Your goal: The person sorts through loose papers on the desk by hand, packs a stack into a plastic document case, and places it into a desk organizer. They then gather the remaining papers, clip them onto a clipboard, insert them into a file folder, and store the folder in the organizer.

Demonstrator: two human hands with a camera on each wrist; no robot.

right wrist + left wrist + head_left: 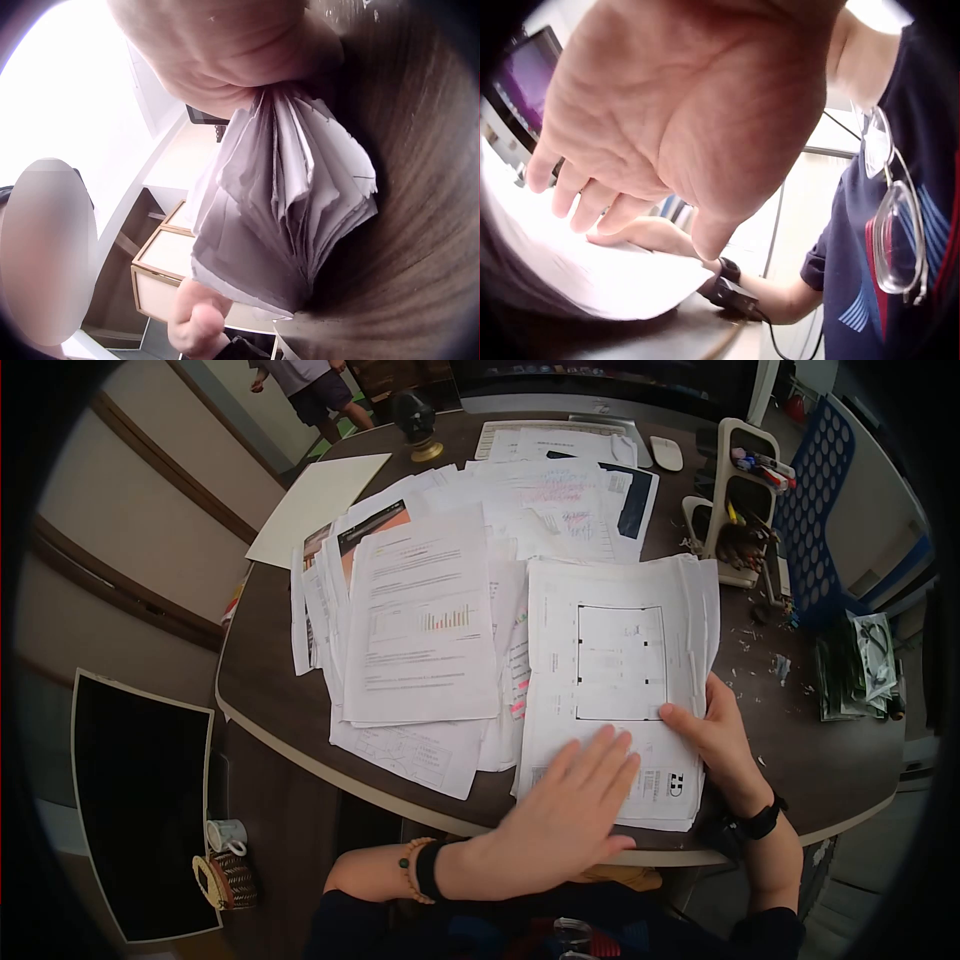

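A thick stack of printed sheets [620, 650], with a framed plan drawing on top, lies at the desk's front right. My right hand [722, 735] grips its right edge, thumb on the top sheet and the other fingers underneath. In the right wrist view the sheets [285, 187] spread apart like a fan beside that hand [232, 52]. My left hand [575, 800], fingers straight and palm down, lies over the stack's lower left part. From the left wrist, the open palm [682, 112] shows with its fingertips at the bright paper [607, 277].
Left of the stack is a loose pile of papers [420, 630], a chart on its top sheet. Behind are a keyboard [490, 442], a mouse [666, 454] and a monitor [600, 385]. A pen organizer [745, 500] and paper scraps [781, 668] are at right. A person [318, 395] stands beyond.
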